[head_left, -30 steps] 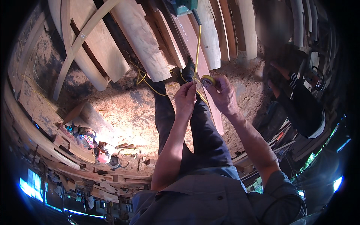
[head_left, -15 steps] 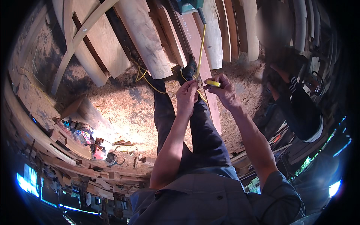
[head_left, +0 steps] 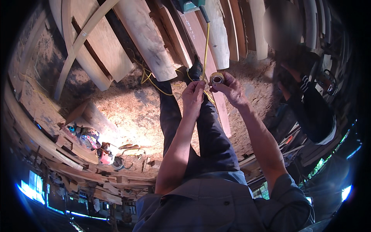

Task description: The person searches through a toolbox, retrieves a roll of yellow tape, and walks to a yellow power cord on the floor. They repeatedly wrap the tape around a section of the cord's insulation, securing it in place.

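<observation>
1. Turned since half a second ago, the yellow tape roll (head_left: 216, 75) now shows its round side and open core, where it was nearly edge-on; it sits slightly higher in view.
2. It is held in the right hand (head_left: 233, 91), thumb along its lower edge and fingers around its far side. That grip is closed only to the roll's width, with the roll out at the digit ends, left of the palm.
3. The left hand (head_left: 192, 98) is just beside it, thumb and fingertips pinched fully together. A yellow cord (head_left: 206, 50) runs down into this pinch from a green power tool (head_left: 189, 5); whether anything else lies between the fingertips is too small to tell.
4. A gap separates the roll from the left fingertips.
5. Beneath both hands, a reddish plank (head_left: 199, 42) slants past a dark shoe (head_left: 196, 69) over the sawdust-covered floor (head_left: 133, 116).
6. Off to the right, another person's dark sleeve (head_left: 315, 112) shows.
</observation>
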Tool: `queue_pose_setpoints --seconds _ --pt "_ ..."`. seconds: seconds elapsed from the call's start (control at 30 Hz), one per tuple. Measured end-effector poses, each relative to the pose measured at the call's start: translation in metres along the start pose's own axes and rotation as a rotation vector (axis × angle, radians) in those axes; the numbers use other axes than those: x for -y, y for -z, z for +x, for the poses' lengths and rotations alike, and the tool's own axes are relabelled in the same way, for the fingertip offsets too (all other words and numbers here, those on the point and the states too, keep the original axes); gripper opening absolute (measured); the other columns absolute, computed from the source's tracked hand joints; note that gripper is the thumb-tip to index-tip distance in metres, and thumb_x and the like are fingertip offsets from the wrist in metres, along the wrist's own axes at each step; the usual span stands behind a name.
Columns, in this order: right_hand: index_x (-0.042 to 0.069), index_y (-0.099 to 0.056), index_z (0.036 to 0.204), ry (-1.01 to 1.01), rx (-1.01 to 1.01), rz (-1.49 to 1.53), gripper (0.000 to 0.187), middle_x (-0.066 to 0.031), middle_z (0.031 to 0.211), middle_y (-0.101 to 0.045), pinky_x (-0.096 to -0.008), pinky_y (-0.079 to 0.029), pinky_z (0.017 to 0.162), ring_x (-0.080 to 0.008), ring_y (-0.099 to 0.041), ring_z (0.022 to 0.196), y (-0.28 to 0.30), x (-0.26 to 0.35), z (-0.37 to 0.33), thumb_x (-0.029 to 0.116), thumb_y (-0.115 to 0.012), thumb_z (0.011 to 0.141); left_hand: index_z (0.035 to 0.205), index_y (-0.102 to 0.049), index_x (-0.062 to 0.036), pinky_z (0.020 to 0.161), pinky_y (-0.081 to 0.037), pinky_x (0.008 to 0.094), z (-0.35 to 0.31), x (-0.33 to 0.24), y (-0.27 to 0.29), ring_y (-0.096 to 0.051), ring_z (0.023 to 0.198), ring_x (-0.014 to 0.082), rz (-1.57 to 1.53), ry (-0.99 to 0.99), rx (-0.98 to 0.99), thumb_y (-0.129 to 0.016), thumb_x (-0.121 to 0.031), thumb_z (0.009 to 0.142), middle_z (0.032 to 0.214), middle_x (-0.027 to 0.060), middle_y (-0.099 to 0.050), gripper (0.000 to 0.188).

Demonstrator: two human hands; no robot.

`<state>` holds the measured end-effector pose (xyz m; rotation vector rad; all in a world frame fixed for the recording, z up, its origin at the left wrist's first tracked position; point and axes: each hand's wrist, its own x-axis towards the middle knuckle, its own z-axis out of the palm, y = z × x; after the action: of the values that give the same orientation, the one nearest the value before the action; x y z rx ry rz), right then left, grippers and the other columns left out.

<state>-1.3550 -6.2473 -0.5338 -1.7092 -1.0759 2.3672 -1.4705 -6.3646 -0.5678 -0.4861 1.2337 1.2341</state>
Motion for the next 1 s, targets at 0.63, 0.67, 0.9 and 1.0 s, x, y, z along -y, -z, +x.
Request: queue_pose_setpoints --seconds 0.63,0.67,0.9,1.0 --pt "0.004 -0.069 0.104 -0.215 0.021 -0.257 0.043 -0.0027 0.095 -0.067 -0.0256 -0.045 0.073 -0.0113 -0.058 0.082 0.028 -0.021 0.016 0.045 -0.059 0.097 0.096 -0.065 -0.0033 0.043 -0.025 0.0197 0.0 0.0 -0.002 -0.038 0.048 0.0009 0.126 -0.021 -0.036 -0.071 -0.025 0.093 0.068 -0.0056 -0.051 0.023" --pt "0.004 -0.069 0.104 -0.221 0.05 -0.333 0.042 -0.0036 0.096 -0.068 -0.0263 -0.046 0.074 -0.0115 -0.059 0.082 0.029 -0.017 0.018 0.044 -0.06 0.097 0.096 -0.065 -0.0031 0.043 -0.025 0.0199 0.0 -0.001 -0.002 -0.039 0.048 0.0013 0.126 -0.015 -0.031 -0.071 -0.025 0.093 0.068 -0.0052 -0.051 0.023" --pt "-0.003 -0.067 0.108 -0.115 0.202 -0.305 0.032 -0.0085 0.103 -0.071 -0.0281 -0.053 0.082 -0.0116 -0.065 0.09 0.04 -0.019 0.025 0.027 -0.064 0.096 0.103 -0.06 -0.0005 0.045 -0.031 0.0212 0.0 -0.004 0.007 -0.044 0.052 0.0045 0.084 0.036 0.067 -0.069 -0.022 0.095 0.074 -0.0001 -0.054 0.024" --pt "-0.004 -0.068 0.106 -0.05 0.227 -0.303 0.03 -0.0077 0.102 -0.071 -0.0267 -0.052 0.079 -0.0097 -0.062 0.089 0.042 -0.019 0.027 0.025 -0.065 0.096 0.105 -0.058 -0.0001 0.045 -0.032 0.0213 0.002 -0.002 0.012 -0.046 0.053 0.0052 0.076 0.014 0.121 -0.069 -0.022 0.095 0.078 0.0016 -0.055 0.026"
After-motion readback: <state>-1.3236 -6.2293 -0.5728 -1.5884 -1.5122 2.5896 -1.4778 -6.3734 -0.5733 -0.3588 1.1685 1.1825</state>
